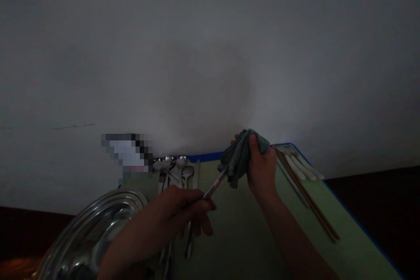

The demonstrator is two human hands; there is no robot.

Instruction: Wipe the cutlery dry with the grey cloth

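My left hand (190, 210) pinches the handle end of a slim metal piece of cutlery (215, 185), held at a slant above the table. Its far end is covered by a grey-green cloth (241, 157), so its kind is hidden. My right hand (262, 164) is closed round the cloth, thumb on top, at that covered end. Beneath and beyond my left hand lie several metal spoons (181, 162) and a table knife (196, 175), partly hidden by the hand and forearm.
A shiny round metal basin (95, 223) stands at the left. Wooden chopsticks (308, 197) and white-handled forks (300, 164) lie on the right of the green, blue-edged table (243, 232). A blurred-out object (127, 153) leans by the pale wall (210, 52).
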